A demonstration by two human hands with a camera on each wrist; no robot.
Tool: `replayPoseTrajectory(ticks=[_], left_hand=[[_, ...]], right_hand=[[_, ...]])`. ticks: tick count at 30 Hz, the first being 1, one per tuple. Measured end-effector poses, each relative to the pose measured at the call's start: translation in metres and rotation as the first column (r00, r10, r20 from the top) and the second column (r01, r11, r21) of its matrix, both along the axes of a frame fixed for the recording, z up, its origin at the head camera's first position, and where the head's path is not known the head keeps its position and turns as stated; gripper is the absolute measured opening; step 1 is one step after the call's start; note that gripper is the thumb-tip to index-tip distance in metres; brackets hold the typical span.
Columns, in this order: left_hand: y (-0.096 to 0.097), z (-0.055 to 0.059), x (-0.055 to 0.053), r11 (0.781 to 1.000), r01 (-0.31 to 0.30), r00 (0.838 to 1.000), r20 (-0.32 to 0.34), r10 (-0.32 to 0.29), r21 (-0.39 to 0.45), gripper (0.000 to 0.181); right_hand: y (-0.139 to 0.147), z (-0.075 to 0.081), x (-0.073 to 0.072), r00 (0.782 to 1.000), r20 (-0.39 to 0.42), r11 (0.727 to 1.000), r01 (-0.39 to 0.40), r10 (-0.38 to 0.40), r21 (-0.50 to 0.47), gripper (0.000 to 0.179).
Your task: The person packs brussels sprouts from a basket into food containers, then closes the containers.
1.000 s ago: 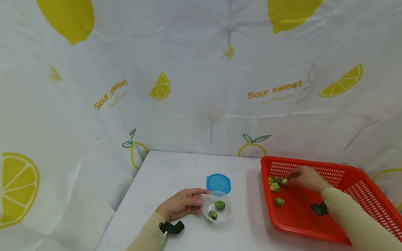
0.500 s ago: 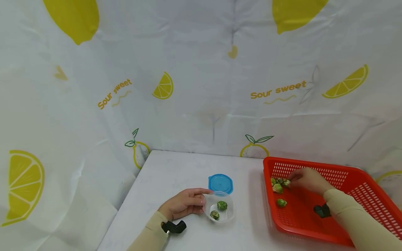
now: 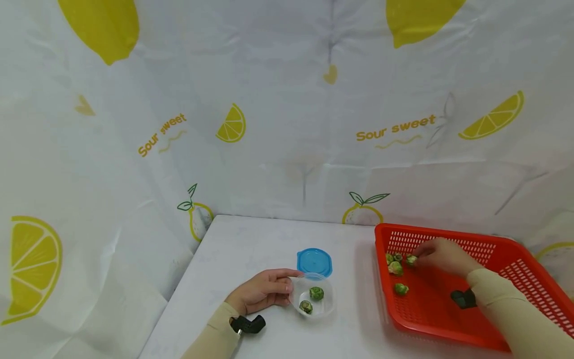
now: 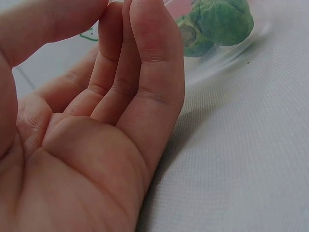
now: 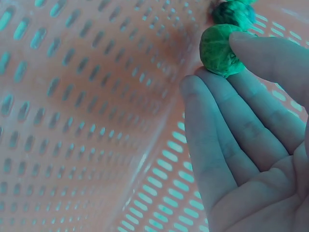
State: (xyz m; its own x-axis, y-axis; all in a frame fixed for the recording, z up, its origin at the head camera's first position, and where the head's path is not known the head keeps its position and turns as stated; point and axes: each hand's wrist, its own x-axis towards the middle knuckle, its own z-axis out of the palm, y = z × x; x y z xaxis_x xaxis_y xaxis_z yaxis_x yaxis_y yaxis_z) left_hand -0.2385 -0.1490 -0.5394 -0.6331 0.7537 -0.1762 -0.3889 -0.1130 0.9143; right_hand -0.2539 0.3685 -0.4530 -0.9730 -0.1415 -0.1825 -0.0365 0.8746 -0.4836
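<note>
My left hand (image 3: 262, 291) rests on the table and holds the left rim of a small clear plastic container (image 3: 326, 305). Two Brussels sprouts lie in it, one green (image 3: 316, 293) and one with its cut end showing (image 3: 306, 307). Over on the right, my right hand (image 3: 444, 257) reaches into a red basket (image 3: 441, 337). Between thumb and fingertips it pinches a Brussels sprout (image 5: 217, 50), also visible in the head view. Several other sprouts (image 3: 395, 268) sit near the basket's left wall, and a single one (image 3: 401, 289) lies closer to me.
A blue lid (image 3: 314, 260) lies flat just behind the clear container, which overlaps it in the head view. The white-covered table (image 3: 251, 239) ends at a lemon-print cloth (image 3: 278, 149) hanging behind and on the left. The basket's walls are slotted and raised around my right hand.
My right hand has drawn slightly to the right with the pinched sprout, parting it from the cluster by the basket wall. The left hand and container stay in place.
</note>
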Motion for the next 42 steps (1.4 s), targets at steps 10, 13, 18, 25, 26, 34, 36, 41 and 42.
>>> replayPoseTrajectory(ticks=[10, 13, 18, 25, 26, 34, 36, 41, 42], left_hand=[[0.001, 0.002, 0.001, 1.000, -0.011, 1.000, 0.000, 0.011, -0.016, 0.056], [0.001, 0.002, 0.002, 1.000, -0.013, 1.000, -0.001, 0.013, -0.020, 0.055], [-0.001, 0.002, 0.002, 1.000, -0.019, 1.000, -0.006, 0.019, -0.020, 0.054], [0.000, 0.002, 0.002, 1.000, -0.008, 1.000, -0.018, 0.007, -0.019, 0.055], [0.000, 0.002, 0.002, 1.000, -0.008, 1.000, -0.018, 0.007, -0.019, 0.055], [0.000, 0.000, 0.002, 1.000, -0.009, 1.000, -0.002, 0.009, -0.017, 0.057], [0.000, 0.000, 0.001, 1.000, -0.008, 1.000, -0.005, 0.008, -0.016, 0.057], [0.000, 0.000, -0.001, 1.000, -0.013, 1.000, -0.008, 0.013, -0.023, 0.056], [0.000, 0.000, -0.001, 1.000, -0.015, 1.000, -0.008, 0.015, -0.025, 0.056]], right_hand=[[0.009, 0.023, 0.019, 1.000, -0.001, 1.000, 0.018, -0.018, 0.024, 0.033], [0.007, 0.033, 0.026, 1.000, 0.000, 0.999, 0.029, -0.029, 0.027, 0.037], [0.000, 0.046, 0.036, 0.999, -0.001, 0.999, 0.036, -0.036, 0.009, 0.041], [-0.021, 0.060, 0.053, 1.000, -0.016, 0.999, 0.021, -0.021, -0.034, 0.047], [-0.026, 0.063, 0.055, 0.999, -0.026, 0.999, 0.018, -0.019, -0.037, 0.048], [-0.069, 0.082, 0.065, 0.995, -0.103, 0.998, -0.006, -0.001, -0.065, 0.045], [-0.081, 0.085, 0.067, 0.994, -0.109, 0.997, -0.010, 0.002, -0.077, 0.043], [-0.114, 0.089, 0.067, 0.996, -0.084, 0.991, -0.017, 0.006, -0.134, 0.036], [-0.121, 0.088, 0.067, 0.997, -0.079, 0.988, -0.023, 0.011, -0.150, 0.035]])
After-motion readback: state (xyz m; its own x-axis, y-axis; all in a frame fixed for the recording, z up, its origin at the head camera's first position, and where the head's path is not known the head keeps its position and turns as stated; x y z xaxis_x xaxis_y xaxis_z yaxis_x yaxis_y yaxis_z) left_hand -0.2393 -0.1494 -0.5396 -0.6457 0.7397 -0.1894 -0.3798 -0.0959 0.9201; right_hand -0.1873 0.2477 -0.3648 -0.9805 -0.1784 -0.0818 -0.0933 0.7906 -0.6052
